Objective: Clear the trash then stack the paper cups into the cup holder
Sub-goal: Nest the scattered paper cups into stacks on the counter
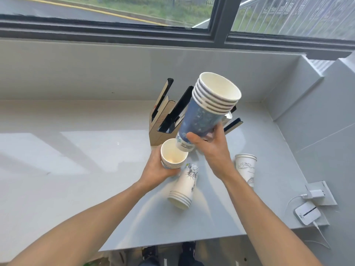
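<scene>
My right hand (209, 148) grips a tilted stack of several blue-patterned paper cups (201, 118), mouths facing up and right. The bottom of that stack touches the rim of a smaller stack of white cups (172, 156), held mouth-up by my left hand (155, 169). Behind both stands the cardboard and black cup holder (167, 116), its slots leaning left. On the counter lies another stack of white printed cups (184, 187) on its side. An upside-down white cup stack (246, 167) stands to the right, partly hidden by my right forearm.
The grey counter (67, 160) runs under a window, with a low wall behind and a raised ledge at right. A white charger (315, 193) in a socket and a small white device (307, 213) with a cable sit at the right front edge.
</scene>
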